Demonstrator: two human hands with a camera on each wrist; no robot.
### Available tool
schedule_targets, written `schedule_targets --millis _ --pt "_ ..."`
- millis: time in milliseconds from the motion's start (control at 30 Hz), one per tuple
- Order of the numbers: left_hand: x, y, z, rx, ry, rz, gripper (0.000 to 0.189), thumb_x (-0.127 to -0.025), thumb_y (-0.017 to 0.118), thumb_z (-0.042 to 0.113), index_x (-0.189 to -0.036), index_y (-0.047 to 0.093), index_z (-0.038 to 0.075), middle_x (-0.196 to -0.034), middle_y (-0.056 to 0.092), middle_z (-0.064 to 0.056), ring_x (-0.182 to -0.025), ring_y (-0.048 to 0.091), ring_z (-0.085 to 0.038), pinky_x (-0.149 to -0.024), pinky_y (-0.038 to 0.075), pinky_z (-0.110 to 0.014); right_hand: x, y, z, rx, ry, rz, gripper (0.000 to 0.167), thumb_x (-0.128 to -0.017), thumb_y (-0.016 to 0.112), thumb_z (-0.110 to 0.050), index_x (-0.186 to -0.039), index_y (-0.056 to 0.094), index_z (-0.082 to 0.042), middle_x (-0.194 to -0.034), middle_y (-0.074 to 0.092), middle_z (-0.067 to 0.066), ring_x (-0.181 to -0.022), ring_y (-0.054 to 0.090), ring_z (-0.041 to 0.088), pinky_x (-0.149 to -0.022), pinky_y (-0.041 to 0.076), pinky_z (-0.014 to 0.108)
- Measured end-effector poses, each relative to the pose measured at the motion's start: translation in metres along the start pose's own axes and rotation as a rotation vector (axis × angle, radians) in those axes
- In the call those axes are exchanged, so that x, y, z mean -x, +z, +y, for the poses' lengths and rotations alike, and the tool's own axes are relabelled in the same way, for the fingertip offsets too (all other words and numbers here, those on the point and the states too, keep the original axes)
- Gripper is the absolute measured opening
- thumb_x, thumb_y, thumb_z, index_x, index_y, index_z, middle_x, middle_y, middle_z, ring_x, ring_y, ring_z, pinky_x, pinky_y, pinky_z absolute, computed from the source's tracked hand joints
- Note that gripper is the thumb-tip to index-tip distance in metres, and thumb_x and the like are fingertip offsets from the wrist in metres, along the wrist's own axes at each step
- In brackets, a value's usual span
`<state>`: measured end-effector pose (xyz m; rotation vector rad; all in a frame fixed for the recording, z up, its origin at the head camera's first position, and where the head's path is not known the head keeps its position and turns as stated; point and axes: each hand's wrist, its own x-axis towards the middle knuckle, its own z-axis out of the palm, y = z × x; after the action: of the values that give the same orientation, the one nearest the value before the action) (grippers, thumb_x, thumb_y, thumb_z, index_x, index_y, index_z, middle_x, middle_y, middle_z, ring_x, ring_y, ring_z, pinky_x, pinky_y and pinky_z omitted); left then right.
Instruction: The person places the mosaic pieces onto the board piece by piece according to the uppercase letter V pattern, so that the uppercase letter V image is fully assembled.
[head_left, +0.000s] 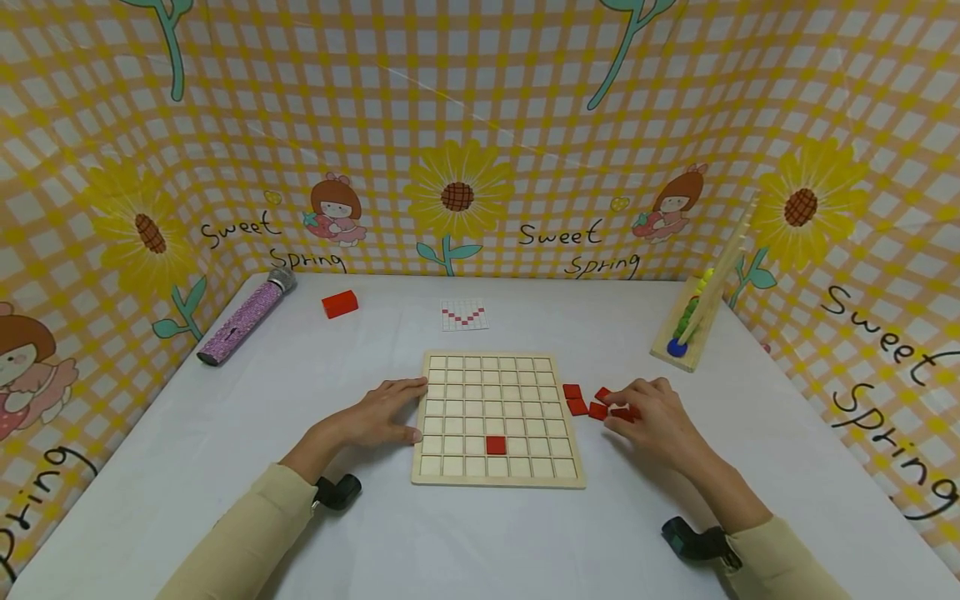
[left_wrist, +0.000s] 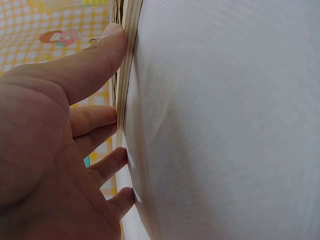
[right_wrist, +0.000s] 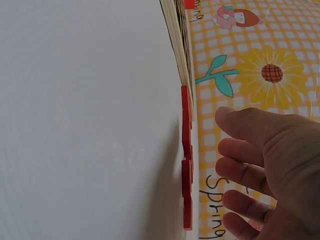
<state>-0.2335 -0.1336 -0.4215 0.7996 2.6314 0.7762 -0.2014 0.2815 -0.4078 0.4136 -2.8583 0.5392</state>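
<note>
A square wooden grid board (head_left: 498,483) lies flat on the white table. One red square tile (head_left: 496,445) sits in a cell of its second row from the near edge. My left hand (head_left: 371,417) rests against the board's left side, thumb and fingertips touching the edge (left_wrist: 121,90). Several loose red tiles (head_left: 572,391) lie just right of the board. Over them hovers my right hand (head_left: 660,425), partly covering some. Its fingers (right_wrist: 240,167) are loosely bent, apart from the tiles (right_wrist: 186,177), with nothing between them in the right wrist view.
Behind the board lies a small grid card (head_left: 464,325) with a red V-like pattern. A red block (head_left: 341,304) and a glittery purple microphone (head_left: 243,323) lie at the back left. A wooden stand with colored beads (head_left: 688,321) is at the back right. Patterned cloth (head_left: 457,108) walls surround the table.
</note>
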Motion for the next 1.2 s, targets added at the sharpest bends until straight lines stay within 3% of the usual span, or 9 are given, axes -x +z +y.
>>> schedule_targets --millis 500,1200 --pt "-0.002 0.0 -0.001 -0.007 -0.033 -0.005 0.077 -0.085 0.069 0.032 -0.148 0.03 0.011 -0.157 0.023 -0.003 -0.144 0.019 -0.03 -0.115 0.019 -0.053 -0.001 -0.004 0.019 0.039 0.043 -0.015 0.036 -0.078 0.076 -0.021 -0.109 0.069 -0.003 -0.102 0.063 0.015 -0.095 0.043 0.031 -0.072 0.034 0.038" --pt "-0.002 0.001 0.001 0.002 -0.021 -0.001 0.077 -0.085 0.069 0.032 -0.148 0.031 0.009 -0.156 0.025 -0.006 -0.143 0.02 -0.032 -0.114 0.02 -0.056 0.001 -0.007 0.044 0.047 0.035 -0.046 0.03 -0.08 0.071 -0.015 -0.106 0.069 -0.002 -0.101 0.064 0.017 -0.099 0.046 0.036 -0.076 0.036 0.044"
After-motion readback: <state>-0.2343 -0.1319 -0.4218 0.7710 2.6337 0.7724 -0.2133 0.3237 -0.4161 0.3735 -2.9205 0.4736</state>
